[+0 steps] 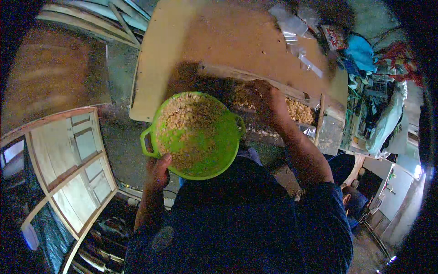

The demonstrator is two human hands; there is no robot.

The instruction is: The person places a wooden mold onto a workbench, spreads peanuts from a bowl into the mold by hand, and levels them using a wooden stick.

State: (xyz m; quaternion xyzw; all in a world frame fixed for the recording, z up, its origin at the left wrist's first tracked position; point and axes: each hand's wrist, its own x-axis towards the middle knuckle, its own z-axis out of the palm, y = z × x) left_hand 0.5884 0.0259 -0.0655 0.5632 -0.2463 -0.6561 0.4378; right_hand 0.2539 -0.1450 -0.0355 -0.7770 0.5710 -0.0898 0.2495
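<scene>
My left hand grips the lower left rim of a round lime-green basin, its thumb over the edge just below the side handle. Loose tan bits, like shelled nut pieces, lie in the basin, thickest at its far side; their exact kind is unclear. My right hand reaches over a long wooden trough at the table's near edge. More of the same tan bits fill the trough's right part. The fingers of my right hand are dark and partly hidden, so whether they hold anything does not show.
The brown tabletop stretches away beyond the trough, with clear plastic bags at its far right. Cluttered bags and a blue cloth-like item crowd the right side. A wooden-framed panel stands at left, below a brown board.
</scene>
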